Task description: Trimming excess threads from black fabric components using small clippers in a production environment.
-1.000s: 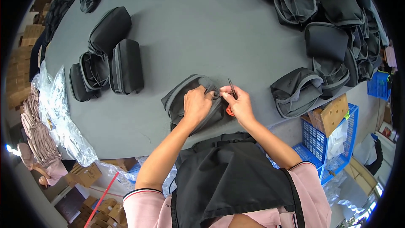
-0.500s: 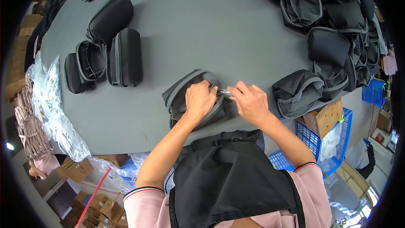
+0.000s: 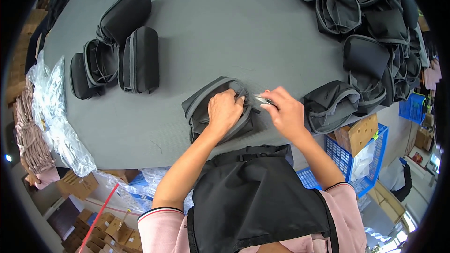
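An open black pouch [image 3: 202,98] with grey zipper trim lies in front of me near the table's front edge. My left hand [image 3: 226,111] reaches into its opening, thumb and fingers closed on the right side of the rim. Just right of that rim, my right hand [image 3: 284,113] is closed around small thread snips [image 3: 262,99]. Their silvery blades point left toward the pouch and stand slightly apart from it. The handle is mostly covered by my fingers.
Several black pouches [image 3: 142,61] stand at the left of the grey table [image 3: 211,33]. A large heap of pouches [image 3: 365,56] fills the right side. Clear plastic bags [image 3: 63,126] hang over the left edge. A blue crate [image 3: 382,152] stands below the right edge.
My right hand with the snips has drawn back a little to the right, away from the pouch rim. My left hand keeps its hold on the pouch. The view has shifted slightly.
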`<act>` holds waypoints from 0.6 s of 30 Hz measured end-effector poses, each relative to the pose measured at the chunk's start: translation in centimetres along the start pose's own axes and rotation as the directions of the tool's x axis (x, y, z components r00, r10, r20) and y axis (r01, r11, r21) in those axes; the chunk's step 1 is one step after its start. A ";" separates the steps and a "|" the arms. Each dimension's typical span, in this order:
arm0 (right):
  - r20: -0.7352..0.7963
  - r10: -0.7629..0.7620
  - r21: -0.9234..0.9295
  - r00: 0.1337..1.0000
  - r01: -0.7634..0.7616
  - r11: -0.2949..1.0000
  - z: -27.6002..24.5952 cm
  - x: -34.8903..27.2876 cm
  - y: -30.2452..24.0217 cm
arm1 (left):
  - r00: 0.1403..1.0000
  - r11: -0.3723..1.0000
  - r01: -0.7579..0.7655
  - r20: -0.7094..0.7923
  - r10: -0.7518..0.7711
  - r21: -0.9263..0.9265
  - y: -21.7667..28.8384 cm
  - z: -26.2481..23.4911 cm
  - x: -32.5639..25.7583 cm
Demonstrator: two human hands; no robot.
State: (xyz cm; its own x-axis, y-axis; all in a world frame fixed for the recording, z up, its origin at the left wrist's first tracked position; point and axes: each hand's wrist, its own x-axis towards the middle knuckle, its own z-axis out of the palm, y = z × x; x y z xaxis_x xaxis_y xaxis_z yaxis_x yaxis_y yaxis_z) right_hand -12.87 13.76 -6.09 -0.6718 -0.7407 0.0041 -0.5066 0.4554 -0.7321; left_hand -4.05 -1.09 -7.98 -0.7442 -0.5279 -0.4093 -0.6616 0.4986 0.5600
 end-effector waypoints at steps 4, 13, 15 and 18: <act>-0.029 0.212 0.326 0.977 -0.191 0.926 1.2 1.4 0.8 | 0.998 0.997 -0.067 -0.023 0.067 -0.023 0.3 0.4 -0.6; 0.431 0.173 0.415 0.886 -0.365 0.833 3.0 3.6 1.7 | 0.970 0.989 -0.148 0.199 0.142 0.015 -1.0 0.8 -2.1; 0.420 0.139 0.425 0.897 -0.330 0.843 3.1 3.5 1.6 | 0.968 0.984 -0.177 0.184 0.171 0.020 -1.1 0.8 -2.2; 0.290 0.131 0.444 0.948 -0.254 0.859 3.8 3.3 1.9 | 0.958 0.991 -0.096 0.280 0.066 0.093 1.0 -0.6 -2.3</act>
State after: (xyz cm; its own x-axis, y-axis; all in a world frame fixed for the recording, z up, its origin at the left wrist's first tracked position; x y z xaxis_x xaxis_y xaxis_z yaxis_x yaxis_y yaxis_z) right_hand -13.95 10.31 -10.09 -0.5469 -0.7856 -0.2893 -0.0243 0.3603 -0.9325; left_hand -2.92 0.16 -6.04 -0.7822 -0.2800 -0.5565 -0.5929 0.6089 0.5270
